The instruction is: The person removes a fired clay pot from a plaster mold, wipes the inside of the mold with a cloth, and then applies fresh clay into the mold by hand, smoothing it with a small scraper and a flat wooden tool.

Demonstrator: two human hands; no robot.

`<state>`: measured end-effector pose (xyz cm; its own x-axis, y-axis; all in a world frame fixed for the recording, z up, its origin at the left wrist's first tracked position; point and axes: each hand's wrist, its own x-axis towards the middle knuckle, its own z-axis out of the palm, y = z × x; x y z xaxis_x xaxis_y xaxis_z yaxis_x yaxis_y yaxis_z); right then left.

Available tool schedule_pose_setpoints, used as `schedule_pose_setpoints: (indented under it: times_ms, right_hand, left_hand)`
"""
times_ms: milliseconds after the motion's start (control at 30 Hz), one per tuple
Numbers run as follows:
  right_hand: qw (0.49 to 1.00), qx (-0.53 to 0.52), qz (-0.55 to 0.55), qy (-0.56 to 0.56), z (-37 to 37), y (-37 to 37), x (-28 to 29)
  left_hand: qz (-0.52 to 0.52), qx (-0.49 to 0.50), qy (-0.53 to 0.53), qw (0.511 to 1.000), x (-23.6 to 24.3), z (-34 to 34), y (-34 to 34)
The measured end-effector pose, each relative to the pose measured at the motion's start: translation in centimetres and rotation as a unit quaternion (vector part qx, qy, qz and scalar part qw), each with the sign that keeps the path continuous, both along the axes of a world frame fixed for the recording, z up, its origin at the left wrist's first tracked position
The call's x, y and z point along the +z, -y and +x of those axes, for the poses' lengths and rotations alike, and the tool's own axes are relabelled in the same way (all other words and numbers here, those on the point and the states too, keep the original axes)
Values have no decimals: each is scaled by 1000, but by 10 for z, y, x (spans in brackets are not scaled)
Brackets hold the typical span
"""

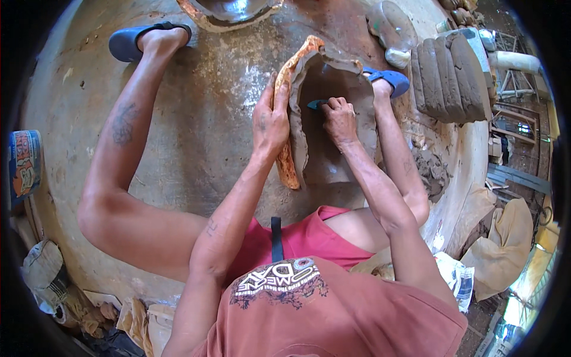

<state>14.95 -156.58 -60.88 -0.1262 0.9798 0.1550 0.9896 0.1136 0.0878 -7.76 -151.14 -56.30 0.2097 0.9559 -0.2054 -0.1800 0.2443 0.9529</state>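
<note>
A hollow orange-brown mould (289, 169) lined with grey wet clay (314, 156) stands between my legs, its open side facing me. My left hand (272, 122) lies with stretched fingers against the mould's left outer side; the thumb is hard to make out. Inside the hollow, my right hand (341, 122) is closed around a small blue scraper (315, 105). The scraper's tip points left toward the inner clay wall, and the rest of it is hidden by my fingers. Uneven clay edges run along the mould's rim.
Stacked grey clay slabs (449, 77) stand at the right. Beyond the mould lies a round, clay-edged basin-like form (232, 11). Loose clay (429, 172) sits beside my right leg. A printed bucket (25, 163) is at the far left, and brown cloth (502, 247) lies at the right.
</note>
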Motion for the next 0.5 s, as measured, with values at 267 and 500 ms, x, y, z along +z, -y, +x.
schedule_pose_setpoints:
  times_ms: [267, 500]
  right_hand:
    - [973, 24, -205, -107, -35, 102, 55]
    - [998, -3, -2, -67, -10, 69, 104]
  left_hand:
    - [20, 5, -54, 998, 8, 8, -3]
    - [13, 6, -45, 999, 6, 10, -4]
